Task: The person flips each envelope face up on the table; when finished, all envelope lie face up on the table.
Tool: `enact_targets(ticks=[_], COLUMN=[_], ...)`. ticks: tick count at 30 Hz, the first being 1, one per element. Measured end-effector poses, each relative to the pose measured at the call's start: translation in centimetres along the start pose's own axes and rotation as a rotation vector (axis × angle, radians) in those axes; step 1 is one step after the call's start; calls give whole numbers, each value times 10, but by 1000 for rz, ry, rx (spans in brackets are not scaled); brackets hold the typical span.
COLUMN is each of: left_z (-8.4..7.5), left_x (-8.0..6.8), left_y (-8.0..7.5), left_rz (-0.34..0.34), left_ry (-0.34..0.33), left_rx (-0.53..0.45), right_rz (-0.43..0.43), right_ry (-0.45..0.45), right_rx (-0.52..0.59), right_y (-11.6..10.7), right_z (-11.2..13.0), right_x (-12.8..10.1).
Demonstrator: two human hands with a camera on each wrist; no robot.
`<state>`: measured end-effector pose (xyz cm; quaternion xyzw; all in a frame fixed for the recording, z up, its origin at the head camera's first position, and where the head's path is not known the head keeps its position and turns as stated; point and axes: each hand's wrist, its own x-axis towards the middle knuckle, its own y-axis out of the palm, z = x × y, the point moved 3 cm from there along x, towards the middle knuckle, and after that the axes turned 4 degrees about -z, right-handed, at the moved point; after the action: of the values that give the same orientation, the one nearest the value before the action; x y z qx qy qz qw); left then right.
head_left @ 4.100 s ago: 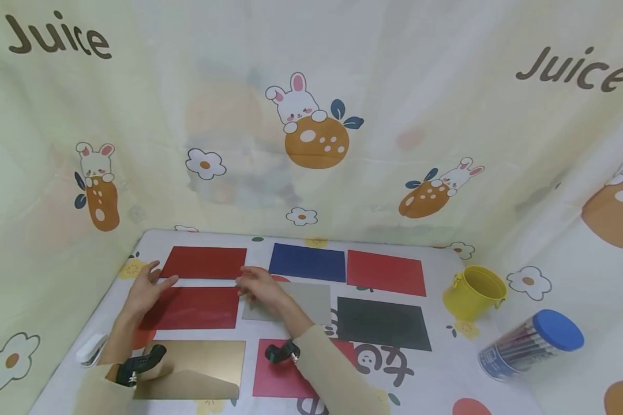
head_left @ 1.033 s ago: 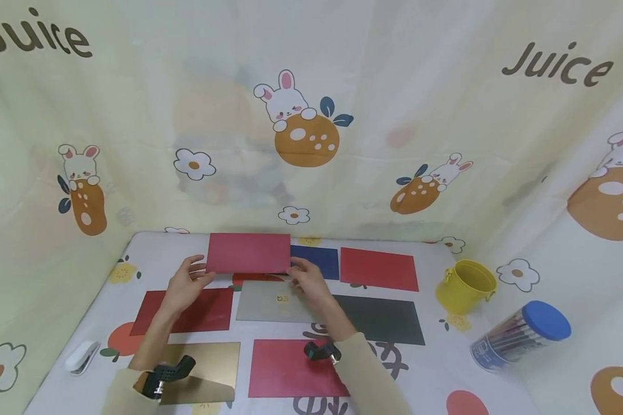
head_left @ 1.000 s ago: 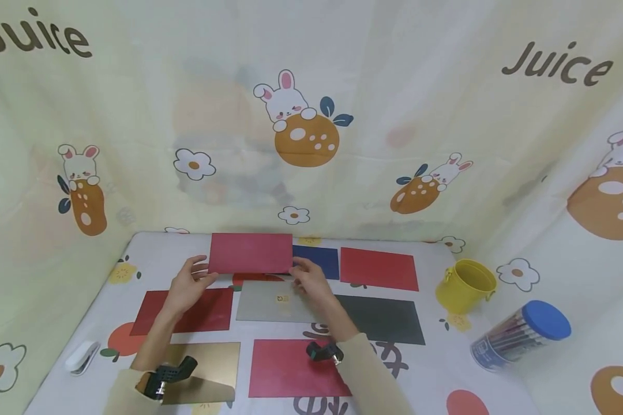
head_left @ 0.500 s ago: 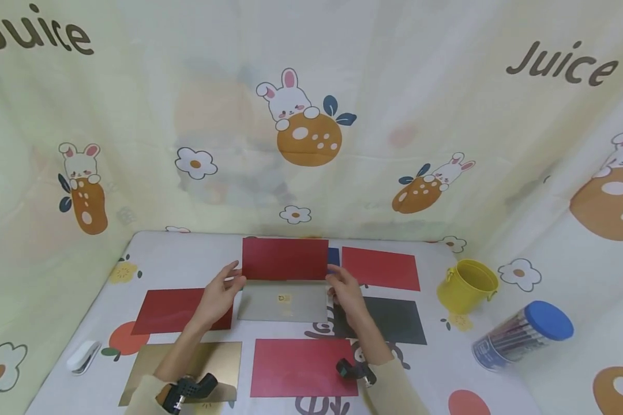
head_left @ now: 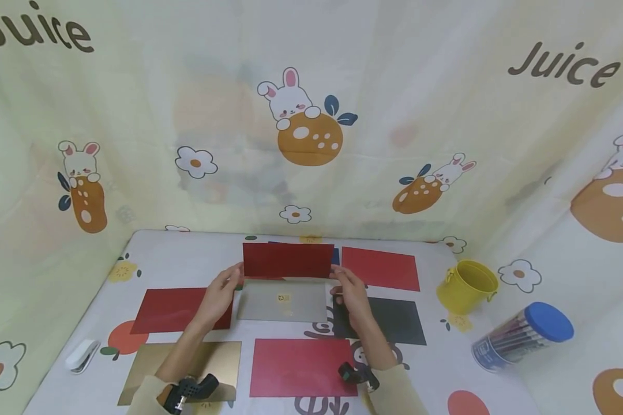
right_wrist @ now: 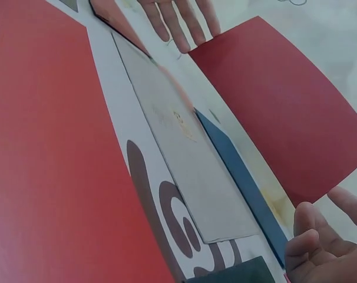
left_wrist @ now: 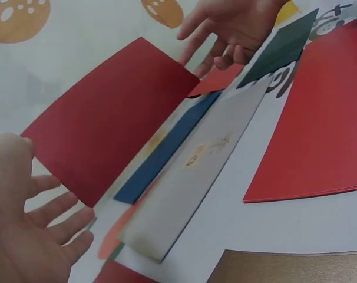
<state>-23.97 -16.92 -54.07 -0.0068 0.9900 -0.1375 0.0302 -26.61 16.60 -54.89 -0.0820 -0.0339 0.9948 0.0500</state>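
We see a dark red rectangular card sheet (head_left: 288, 260) near the bench's far edge, over a blue sheet (left_wrist: 167, 150). Our left hand (head_left: 219, 293) and right hand (head_left: 349, 290) flank its ends, fingers relaxed, gripping nothing.

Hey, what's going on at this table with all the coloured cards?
A person holds a dark red card by its two short ends, left hand on one and right hand on the other, fingers fairly straight. The card hangs over a blue card, covering most of it, just behind a grey card. Other red, black and gold cards lie flat around them, with a yellow bucket to the right.
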Motion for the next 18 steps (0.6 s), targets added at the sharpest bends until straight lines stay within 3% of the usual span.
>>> enact_targets(ticks=[7, 18], left_z=[-1, -3], left_x=[0, -1], left_y=[-2, -5], left_rz=[21, 49], left_ry=[11, 18], left_rx=[-34, -105], right_rz=[-23, -37], right_ry=[-9, -26], right_rx=[93, 142], right_y=[-2, -2], right_z=[3, 5], right_x=[0, 1])
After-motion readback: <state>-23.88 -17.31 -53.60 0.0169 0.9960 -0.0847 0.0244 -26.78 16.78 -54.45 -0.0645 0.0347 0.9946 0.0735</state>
